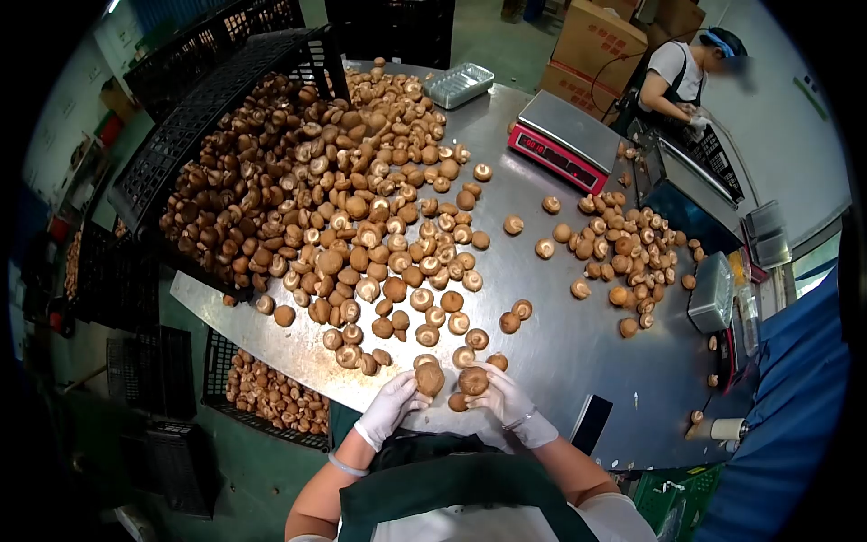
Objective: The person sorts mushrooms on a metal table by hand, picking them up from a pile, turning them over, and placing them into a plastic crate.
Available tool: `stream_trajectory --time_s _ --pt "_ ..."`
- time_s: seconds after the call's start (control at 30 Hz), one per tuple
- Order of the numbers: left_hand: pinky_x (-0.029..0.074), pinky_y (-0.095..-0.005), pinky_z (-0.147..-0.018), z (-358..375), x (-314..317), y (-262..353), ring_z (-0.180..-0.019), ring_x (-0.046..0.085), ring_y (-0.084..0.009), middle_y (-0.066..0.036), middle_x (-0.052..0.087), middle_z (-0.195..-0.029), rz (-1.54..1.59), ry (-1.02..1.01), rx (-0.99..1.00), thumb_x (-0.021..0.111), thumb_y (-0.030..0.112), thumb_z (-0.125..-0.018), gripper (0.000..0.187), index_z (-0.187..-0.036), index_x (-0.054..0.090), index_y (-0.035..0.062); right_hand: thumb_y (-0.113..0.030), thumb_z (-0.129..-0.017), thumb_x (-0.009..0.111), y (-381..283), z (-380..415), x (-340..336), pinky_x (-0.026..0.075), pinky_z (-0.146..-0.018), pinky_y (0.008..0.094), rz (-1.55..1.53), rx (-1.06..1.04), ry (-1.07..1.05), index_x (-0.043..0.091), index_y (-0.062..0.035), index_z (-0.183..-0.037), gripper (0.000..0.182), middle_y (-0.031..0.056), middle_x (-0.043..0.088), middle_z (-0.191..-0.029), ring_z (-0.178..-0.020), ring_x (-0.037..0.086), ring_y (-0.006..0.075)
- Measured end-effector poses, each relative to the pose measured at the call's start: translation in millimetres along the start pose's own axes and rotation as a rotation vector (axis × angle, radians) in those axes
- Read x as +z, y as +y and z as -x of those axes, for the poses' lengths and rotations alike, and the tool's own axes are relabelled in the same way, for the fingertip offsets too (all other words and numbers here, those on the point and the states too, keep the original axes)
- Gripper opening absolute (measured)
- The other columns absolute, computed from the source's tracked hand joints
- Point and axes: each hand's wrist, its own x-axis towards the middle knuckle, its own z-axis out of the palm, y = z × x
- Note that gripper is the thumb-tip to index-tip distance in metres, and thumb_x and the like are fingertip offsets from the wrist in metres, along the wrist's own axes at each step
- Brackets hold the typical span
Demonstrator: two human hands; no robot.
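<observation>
Both hands wear white gloves and are at the near edge of the metal table. My left hand (390, 408) is closed on a brown shiitake mushroom (429, 379), its cap facing up. Close beside it, my right hand (508, 403) grips another shiitake mushroom (472, 380) between thumb and fingers. A smaller mushroom (459, 402) shows just under the right fingertips. Just beyond the hands, several loose mushrooms (426, 335) lie on the table, some with pale gills and stems turned up. They run back into a large heap (298, 181) spilling from a tipped black crate (172, 149).
A red-edged scale (564, 144) stands at the back, with clear plastic trays (459, 86) to its left. To the right are a second mushroom pile (628, 248) and a phone (591, 425) near the edge. Below left, a crate (217, 384) holds mushrooms. A co-worker (677, 81) stands at the far right.
</observation>
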Motion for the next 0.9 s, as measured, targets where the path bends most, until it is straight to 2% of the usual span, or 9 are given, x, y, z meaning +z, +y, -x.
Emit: stream_trajectory --time_s 0.2,0.4,0.47,0.53,0.57,0.63,0.73,0.83,0.9 --pt "0.049 -0.0305 -0.082 8 5 5 -0.091 0.062 -0.0181 -0.01 0.059 -0.11 0.083 0.023 0.004 0.045 0.021 -0.098 0.034 -0.126 0.046 0.0016 -0.016 -0.096 0.036 -1 -19 17 0.054 -0.08 0.0383 0.058 -0.011 -0.066 0.037 -0.0001 -0.134 0.041 0.0158 0.052 -0.125 -0.1 0.061 0.0286" --pt "0.048 -0.0325 -0.086 12 -1 -2 -0.096 0.061 -0.0194 -0.01 0.059 -0.112 0.095 0.065 0.017 0.044 0.022 -0.098 0.033 -0.125 0.046 0.003 -0.017 -0.096 0.037 -1 -31 12 0.052 -0.084 0.039 0.098 -0.035 0.158 0.039 -0.0049 -0.134 0.04 0.0141 0.054 -0.123 -0.101 0.061 0.0273" --pt "0.048 -0.0329 -0.087 8 -9 -12 -0.096 0.061 -0.0197 -0.01 0.059 -0.113 0.065 0.085 -0.023 0.044 0.022 -0.098 0.033 -0.126 0.046 0.003 -0.016 -0.095 0.044 -16 -34 66 0.052 -0.081 0.0327 0.32 -0.204 0.235 0.043 -0.0064 -0.132 0.038 0.0115 0.057 -0.117 -0.099 0.061 0.0203" --pt "0.047 -0.0333 -0.09 7 -11 -19 -0.1 0.059 -0.0201 -0.01 0.057 -0.115 0.085 0.053 -0.055 0.047 0.021 -0.097 0.038 -0.13 0.042 0.0024 -0.013 -0.09 0.051 0 -47 82 0.047 -0.091 0.0305 0.981 -0.126 -0.11 0.039 -0.0021 -0.133 0.046 0.0118 0.052 -0.125 -0.111 0.054 0.0171" --pt "0.046 -0.0329 -0.09 11 -7 -18 -0.103 0.057 -0.0198 -0.01 0.056 -0.117 0.001 0.097 -0.017 0.048 0.021 -0.096 0.041 -0.132 0.041 0.0021 -0.014 -0.086 0.057 10 -44 108 0.046 -0.091 0.0314 0.894 -0.166 -0.305 0.037 -0.0019 -0.136 0.055 0.0146 0.052 -0.126 -0.112 0.055 0.0224" --pt "0.045 -0.0319 -0.093 11 -4 -23 -0.11 0.052 -0.0186 -0.009 0.053 -0.121 0.023 0.231 0.088 0.051 0.021 -0.094 0.046 -0.134 0.039 0.0013 -0.041 -0.078 0.064 4 -42 129 0.035 -0.102 0.0435 1.621 -0.723 -0.407 0.039 -0.013 -0.137 0.07 0.0167 0.043 -0.134 -0.125 0.041 0.0362" --pt "0.048 -0.031 -0.089 22 4 5 -0.104 0.058 -0.0194 -0.011 0.057 -0.115 0.017 0.16 -0.031 0.048 0.018 -0.096 0.037 -0.128 0.045 0.0013 -0.046 -0.075 0.064 4 -46 112 0.039 -0.097 0.0432 1.943 -0.619 -0.415 0.042 -0.0161 -0.135 0.07 0.0128 0.043 -0.135 -0.121 0.044 0.0316" --pt "0.049 -0.0288 -0.085 23 3 -1 -0.096 0.062 -0.0179 -0.01 0.06 -0.111 0.003 0.12 -0.067 0.045 0.018 -0.097 0.033 -0.125 0.047 0.0012 -0.04 -0.077 0.065 9 -49 83 0.045 -0.09 0.0384 1.865 -0.274 -0.489 0.048 -0.0154 -0.129 0.059 0.0114 0.05 -0.126 -0.112 0.052 0.0274" --pt "0.049 -0.0281 -0.085 20 4 -5 -0.094 0.062 -0.017 -0.01 0.06 -0.11 -0.07 0.099 -0.094 0.045 0.018 -0.097 0.032 -0.124 0.048 0.0011 -0.031 -0.08 0.066 -6 -48 54 0.047 -0.088 0.0341 1.482 -0.481 -0.318 0.061 -0.0138 -0.112 0.036 0.0105 0.061 -0.109 -0.101 0.058 0.027"
